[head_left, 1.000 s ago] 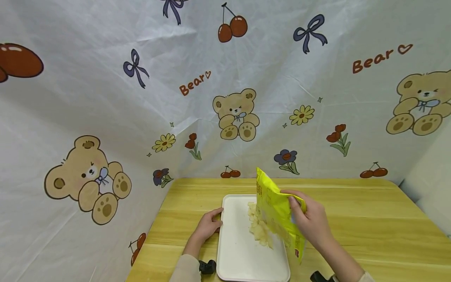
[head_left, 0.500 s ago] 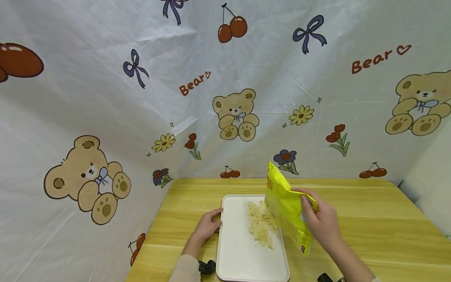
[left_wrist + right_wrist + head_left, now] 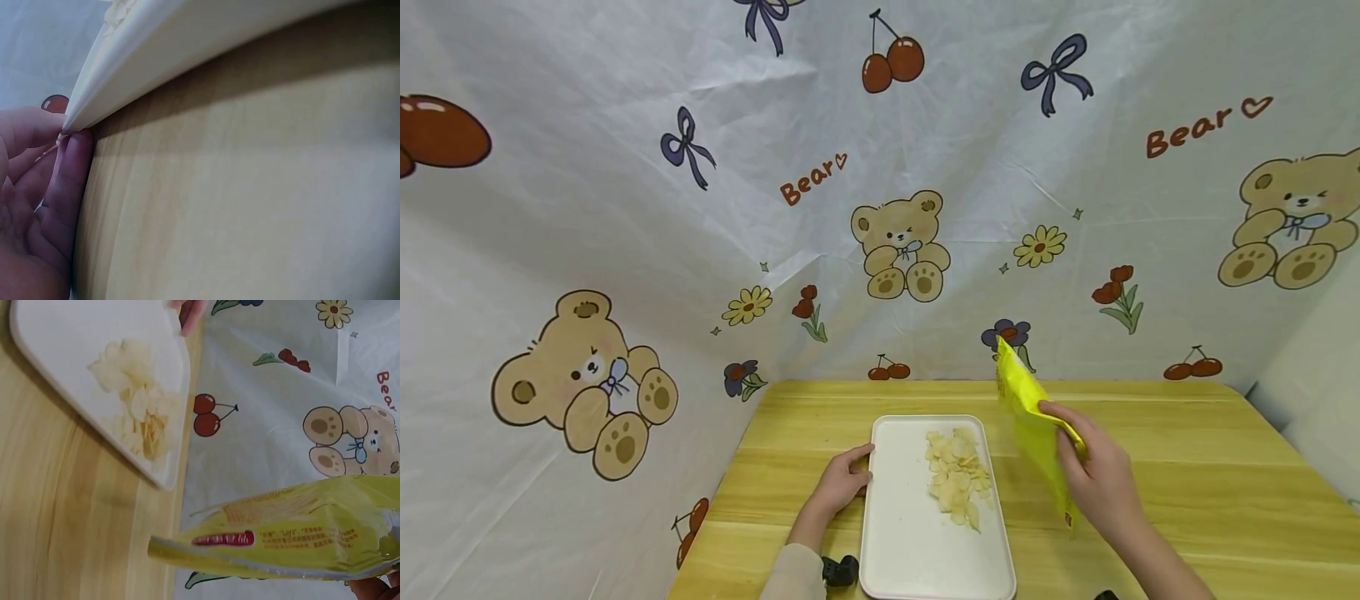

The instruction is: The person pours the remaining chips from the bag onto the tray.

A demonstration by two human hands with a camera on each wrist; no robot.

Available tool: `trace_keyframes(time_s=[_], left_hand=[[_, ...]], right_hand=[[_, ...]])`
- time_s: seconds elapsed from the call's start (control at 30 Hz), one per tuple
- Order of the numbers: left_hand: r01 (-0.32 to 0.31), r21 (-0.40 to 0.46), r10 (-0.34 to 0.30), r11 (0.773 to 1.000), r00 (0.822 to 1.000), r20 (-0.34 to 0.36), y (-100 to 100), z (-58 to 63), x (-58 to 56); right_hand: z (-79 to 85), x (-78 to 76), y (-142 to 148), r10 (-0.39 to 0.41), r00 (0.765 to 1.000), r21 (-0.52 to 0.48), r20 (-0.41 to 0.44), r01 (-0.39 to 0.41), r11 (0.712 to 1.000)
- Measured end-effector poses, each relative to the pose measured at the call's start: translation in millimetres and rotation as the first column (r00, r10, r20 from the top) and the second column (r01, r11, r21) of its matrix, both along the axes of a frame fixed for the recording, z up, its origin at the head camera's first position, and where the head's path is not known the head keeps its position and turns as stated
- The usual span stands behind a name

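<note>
A white rectangular tray point(image 3: 898, 533) lies on the wooden table, with a pile of potato chips point(image 3: 953, 483) on its far right part. My left hand point(image 3: 839, 483) is at the tray's left edge; in the left wrist view its thumb and finger point(image 3: 74, 159) pinch the rim. Right of the tray, my right hand point(image 3: 1103, 475) grips a yellow chip bag point(image 3: 1033, 425) by its side, holding it up in the air. In the right wrist view the bag point(image 3: 300, 534) looks flattened, and its inside is hidden. That view also shows the chips point(image 3: 140, 406) heaped near the tray's rim.
The wooden table point(image 3: 1187, 467) extends to the right of the hand. Behind it and on the left hangs a pale cloth point(image 3: 820, 333) printed with bears, flowers and cherries. A black wrist camera point(image 3: 841, 570) sits by the left sleeve.
My right hand has carried the yellow bag to the right, off the tray, and turned it more edge-on. More of the chips is uncovered. My left hand has stayed at the tray.
</note>
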State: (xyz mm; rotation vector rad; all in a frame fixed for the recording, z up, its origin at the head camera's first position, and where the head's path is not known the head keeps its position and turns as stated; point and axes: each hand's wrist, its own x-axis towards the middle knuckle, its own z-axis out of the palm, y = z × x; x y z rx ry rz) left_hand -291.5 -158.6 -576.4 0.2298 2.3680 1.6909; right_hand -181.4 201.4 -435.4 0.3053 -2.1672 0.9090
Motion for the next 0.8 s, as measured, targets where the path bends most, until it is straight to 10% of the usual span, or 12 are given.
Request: trace_keyframes(time_s=[0.8], left_hand=[[0.017,0.024,-0.018,1.000,1.000,0.020,-1.9,-1.9,-1.2]], right_hand=[[-50.8,-2.4,41.9,-0.093,0.995,0.347,0.032,0.076,0.935]])
